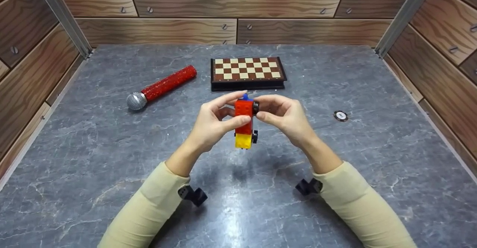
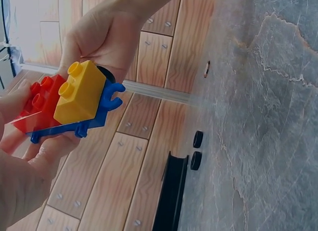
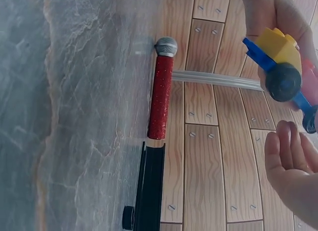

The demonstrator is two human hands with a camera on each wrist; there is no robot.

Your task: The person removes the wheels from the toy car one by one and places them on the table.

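The toy brick car (image 1: 245,123) hung above the grey table (image 1: 111,147), the left hand (image 1: 212,123) pinching its red block between thumb and fingers, the right hand (image 1: 285,117) curled round its far side by the black wheels, though how firmly was hard to judge. A steady hold on the red block seemed wise, sparing the wheels. A red microphone (image 1: 162,87), chessboard (image 1: 247,72) and small round token (image 1: 340,116) lay well apart, blocking nothing.
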